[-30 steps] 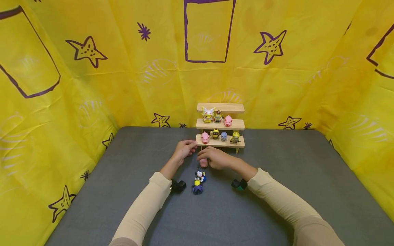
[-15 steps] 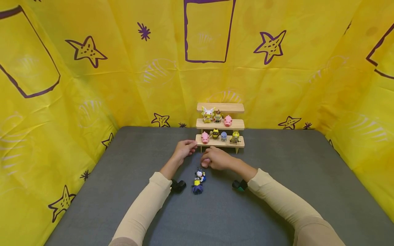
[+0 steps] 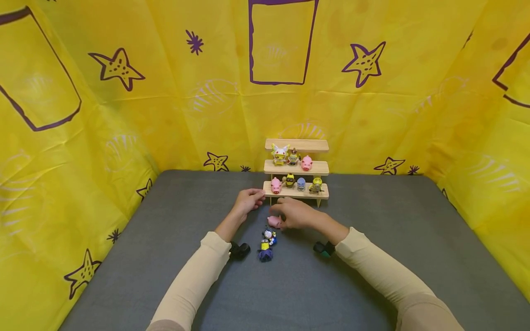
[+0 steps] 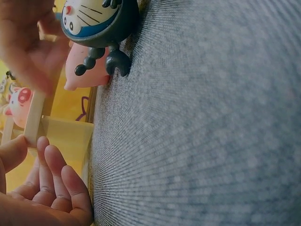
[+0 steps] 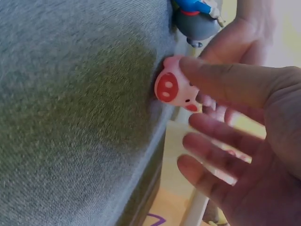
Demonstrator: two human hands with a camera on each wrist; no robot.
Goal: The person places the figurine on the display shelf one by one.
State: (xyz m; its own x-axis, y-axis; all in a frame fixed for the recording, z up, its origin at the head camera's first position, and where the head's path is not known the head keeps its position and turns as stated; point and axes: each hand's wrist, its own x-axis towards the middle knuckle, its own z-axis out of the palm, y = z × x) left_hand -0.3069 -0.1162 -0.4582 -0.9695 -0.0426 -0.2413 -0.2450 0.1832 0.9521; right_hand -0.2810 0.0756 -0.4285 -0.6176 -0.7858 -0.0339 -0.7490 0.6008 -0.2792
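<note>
A three-tier wooden display shelf (image 3: 296, 145) stands at the back of the table. My left hand (image 3: 248, 201) pinches the left end of its lowest board between thumb and index finger, the other fingers loosely bent. In front of the shelf a pink pig figurine (image 5: 171, 87) lies on the grey cloth. My right hand (image 3: 296, 214) is beside it, fingers spread apart; in the right wrist view the thumb overlaps the pig, and I cannot tell if it touches. Nearer to me lie a dark-blue and white cat figurine (image 4: 96, 21) and a yellow figurine in purple (image 3: 265, 250).
On the lowest board stand a pink pig (image 3: 276, 185), a dark yellow figurine (image 3: 290, 179), a blue one (image 3: 301, 184) and a yellow one (image 3: 316, 185). The middle board bears three figurines, among them another pig (image 3: 306, 162). A yellow printed curtain (image 3: 232, 119) hangs behind.
My right fingers, earlier closed about the pig figurine, have spread and let it go. The pig now lies on the cloth, more of it showing. My left hand has stayed on the shelf.
</note>
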